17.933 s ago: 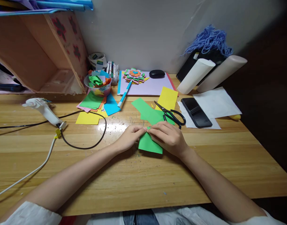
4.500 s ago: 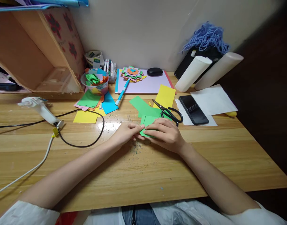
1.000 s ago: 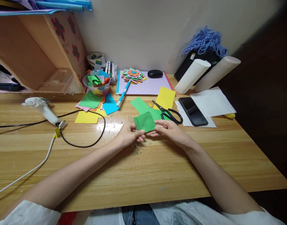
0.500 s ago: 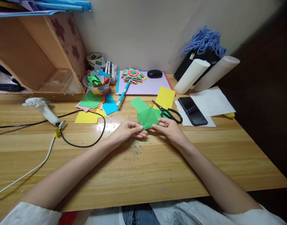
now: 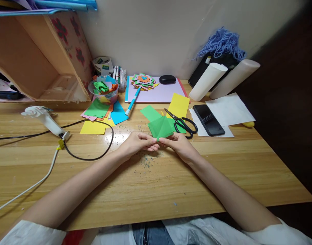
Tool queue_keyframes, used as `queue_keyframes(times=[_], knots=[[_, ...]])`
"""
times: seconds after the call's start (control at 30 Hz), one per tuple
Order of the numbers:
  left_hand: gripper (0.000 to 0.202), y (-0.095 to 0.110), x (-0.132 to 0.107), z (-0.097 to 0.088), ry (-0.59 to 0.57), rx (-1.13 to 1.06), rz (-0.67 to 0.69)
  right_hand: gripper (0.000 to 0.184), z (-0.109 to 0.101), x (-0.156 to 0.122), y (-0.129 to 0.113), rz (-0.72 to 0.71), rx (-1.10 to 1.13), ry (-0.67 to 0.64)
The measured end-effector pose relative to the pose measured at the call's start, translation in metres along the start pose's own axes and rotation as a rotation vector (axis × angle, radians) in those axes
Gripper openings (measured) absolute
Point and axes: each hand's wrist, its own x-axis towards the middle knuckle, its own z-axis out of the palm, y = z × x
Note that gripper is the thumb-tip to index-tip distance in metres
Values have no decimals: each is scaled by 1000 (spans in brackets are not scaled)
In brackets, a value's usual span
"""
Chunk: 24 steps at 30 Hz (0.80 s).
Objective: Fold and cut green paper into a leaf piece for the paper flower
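Head view: a folded paper (image 5: 161, 126), green and creased, is held over the middle of the table (image 5: 145, 194). Its near corner is pinched between thumb and fingers by the left hand (image 5: 138, 143); just beside, it is pinched by the right hand (image 5: 180, 144), whose fingers are partly hidden behind it. Beyond, green sheets (image 5: 149, 113) are partly covered by the paper and the scissors (image 5: 178, 119), behind which a yellow sheet (image 5: 180, 102) is laid. To the right, a phone (image 5: 208, 119) is set on white paper (image 5: 231, 109). Farther back, a paper flower (image 5: 143, 80) is placed on a lilac sheet (image 5: 163, 95); to its left, coloured scraps (image 5: 101, 87) are held in a bowl (image 5: 108, 99).
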Motion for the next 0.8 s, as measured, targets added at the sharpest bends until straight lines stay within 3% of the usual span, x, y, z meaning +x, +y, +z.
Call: queue_keyframes(times=[0.37,0.8], knots=[[27,1,-2,3,32,18,11,24,8,-3,-2,3,9,61],[27,-8,-3,15,135,106,174,23,9,-4,-5,-30,-115,95]])
